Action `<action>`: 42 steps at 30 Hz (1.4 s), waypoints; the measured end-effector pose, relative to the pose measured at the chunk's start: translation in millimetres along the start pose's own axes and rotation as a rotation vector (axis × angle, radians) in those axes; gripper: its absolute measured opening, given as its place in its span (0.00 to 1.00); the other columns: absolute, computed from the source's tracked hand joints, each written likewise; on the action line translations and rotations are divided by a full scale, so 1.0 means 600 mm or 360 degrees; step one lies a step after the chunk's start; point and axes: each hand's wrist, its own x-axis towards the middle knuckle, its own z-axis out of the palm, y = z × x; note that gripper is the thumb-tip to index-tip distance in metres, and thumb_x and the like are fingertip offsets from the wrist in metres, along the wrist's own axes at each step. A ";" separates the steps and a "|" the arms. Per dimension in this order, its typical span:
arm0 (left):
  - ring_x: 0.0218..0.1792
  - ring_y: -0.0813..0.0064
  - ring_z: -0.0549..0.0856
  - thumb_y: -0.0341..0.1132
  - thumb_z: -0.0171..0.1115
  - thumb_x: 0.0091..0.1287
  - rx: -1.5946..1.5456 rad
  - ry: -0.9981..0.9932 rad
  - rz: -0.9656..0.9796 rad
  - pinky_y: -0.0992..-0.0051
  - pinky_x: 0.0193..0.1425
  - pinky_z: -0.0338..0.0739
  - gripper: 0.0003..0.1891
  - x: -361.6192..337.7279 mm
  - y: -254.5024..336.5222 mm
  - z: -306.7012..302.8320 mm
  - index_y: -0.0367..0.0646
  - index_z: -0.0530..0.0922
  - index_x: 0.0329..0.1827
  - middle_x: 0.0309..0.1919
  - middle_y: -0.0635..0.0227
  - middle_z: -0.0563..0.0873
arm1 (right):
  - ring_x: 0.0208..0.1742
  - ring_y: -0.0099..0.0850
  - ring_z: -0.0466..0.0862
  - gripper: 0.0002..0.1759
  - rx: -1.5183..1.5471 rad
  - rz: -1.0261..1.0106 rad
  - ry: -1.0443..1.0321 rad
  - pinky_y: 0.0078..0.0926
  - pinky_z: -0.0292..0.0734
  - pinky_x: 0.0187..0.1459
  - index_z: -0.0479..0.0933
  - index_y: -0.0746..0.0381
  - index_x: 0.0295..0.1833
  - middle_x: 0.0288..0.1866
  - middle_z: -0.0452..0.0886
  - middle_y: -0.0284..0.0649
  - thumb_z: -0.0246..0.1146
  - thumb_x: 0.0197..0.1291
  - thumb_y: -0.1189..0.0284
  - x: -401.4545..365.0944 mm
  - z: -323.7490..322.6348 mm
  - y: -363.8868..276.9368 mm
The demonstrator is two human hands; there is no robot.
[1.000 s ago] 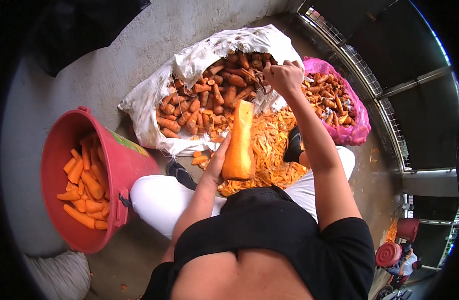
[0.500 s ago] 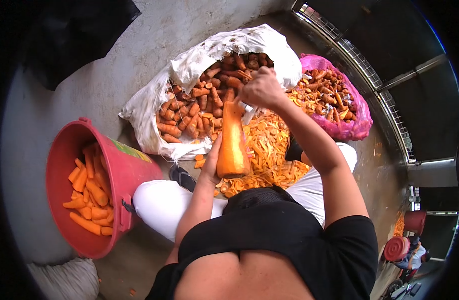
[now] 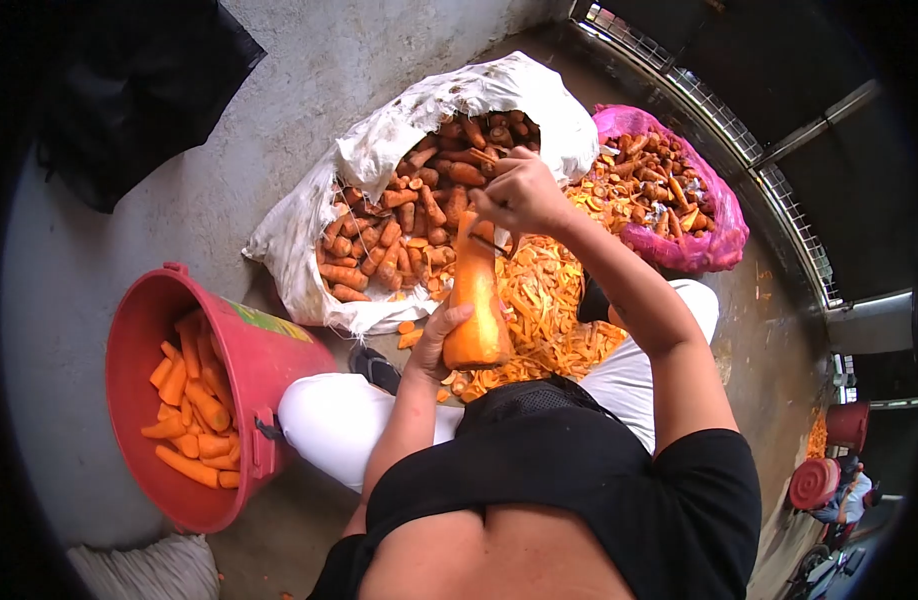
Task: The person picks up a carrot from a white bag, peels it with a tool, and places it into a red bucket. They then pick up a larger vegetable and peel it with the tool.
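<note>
A large peeled carrot (image 3: 476, 325) stands nearly upright in front of my body, its thick end toward me. My left hand (image 3: 444, 342) is wrapped round its lower left side. At its narrow top end, my right hand (image 3: 524, 197) is closed round a peeler (image 3: 489, 243), whose blade end lies against the carrot. Below both hands spreads a heap of orange peelings (image 3: 544, 310). Just beyond, a white sack (image 3: 304, 225) lies open with many unpeeled carrots (image 3: 379, 240) inside.
A red bucket (image 3: 279, 350) holding peeled carrots stands at left. A pink sack (image 3: 724, 225) of carrot scraps lies at upper right. Black cloth (image 3: 144, 100) hangs at upper left, and a pale sack (image 3: 149, 568) lies at lower left. A person (image 3: 851, 497) is far right.
My left hand has shifted round the carrot, with its thumb now on the front. The right hand stays near the top end, where the peeler shows more clearly. The whole view has shifted slightly.
</note>
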 end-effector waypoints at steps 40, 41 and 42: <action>0.47 0.68 0.87 0.56 0.47 0.75 -0.0573 0.0237 0.0047 0.65 0.51 0.85 0.26 0.012 0.004 -0.024 0.46 0.71 0.65 0.52 0.63 0.83 | 0.18 0.31 0.68 0.21 0.0444 -0.0100 -0.0230 0.32 0.64 0.31 0.70 0.57 0.09 0.09 0.67 0.30 0.66 0.51 0.73 -0.032 0.043 -0.110; 0.47 0.68 0.87 0.56 0.47 0.75 -0.0577 0.0225 0.0031 0.65 0.50 0.85 0.26 0.010 0.006 -0.021 0.46 0.71 0.65 0.52 0.63 0.83 | 0.17 0.31 0.68 0.21 0.0482 -0.0097 -0.0234 0.32 0.64 0.31 0.70 0.57 0.09 0.09 0.67 0.30 0.66 0.52 0.73 -0.032 0.046 -0.110; 0.46 0.68 0.87 0.56 0.47 0.75 -0.0579 0.0211 0.0014 0.65 0.49 0.86 0.26 0.009 0.008 -0.019 0.46 0.71 0.65 0.52 0.63 0.83 | 0.18 0.31 0.70 0.17 0.0469 -0.0070 -0.0222 0.32 0.66 0.31 0.74 0.56 0.11 0.10 0.68 0.31 0.66 0.50 0.70 -0.031 0.049 -0.107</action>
